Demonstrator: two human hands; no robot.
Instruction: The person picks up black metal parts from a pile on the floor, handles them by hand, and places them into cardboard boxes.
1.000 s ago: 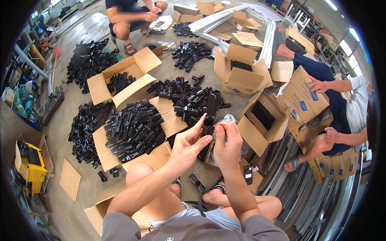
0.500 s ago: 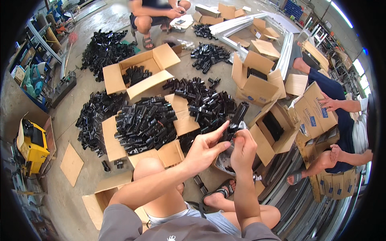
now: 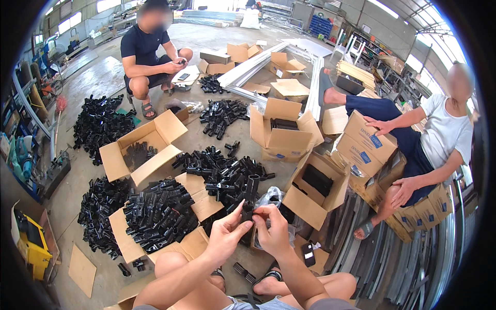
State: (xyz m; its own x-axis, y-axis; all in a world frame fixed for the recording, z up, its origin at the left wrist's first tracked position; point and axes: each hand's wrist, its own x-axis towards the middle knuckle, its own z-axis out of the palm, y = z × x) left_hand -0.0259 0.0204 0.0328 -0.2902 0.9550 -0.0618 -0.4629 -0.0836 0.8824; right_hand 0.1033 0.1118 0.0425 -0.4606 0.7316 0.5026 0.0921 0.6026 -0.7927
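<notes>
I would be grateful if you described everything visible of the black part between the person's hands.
The black part is an elongated, glossy piece, perhaps plastic or coated metal, with an apparently open, tubular upper end. It points upward in the picture. Its lower end sits between the left hand and right hand, whose fingers partly cover it; each one's exact grip is unclear.

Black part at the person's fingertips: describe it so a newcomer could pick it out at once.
Find the heap of black parts mid-picture. At its near edge, the person's left hand and right hand meet at a black tubular part. It points upward from their fingertips, while its neighbours lie loose in the heap.
</notes>
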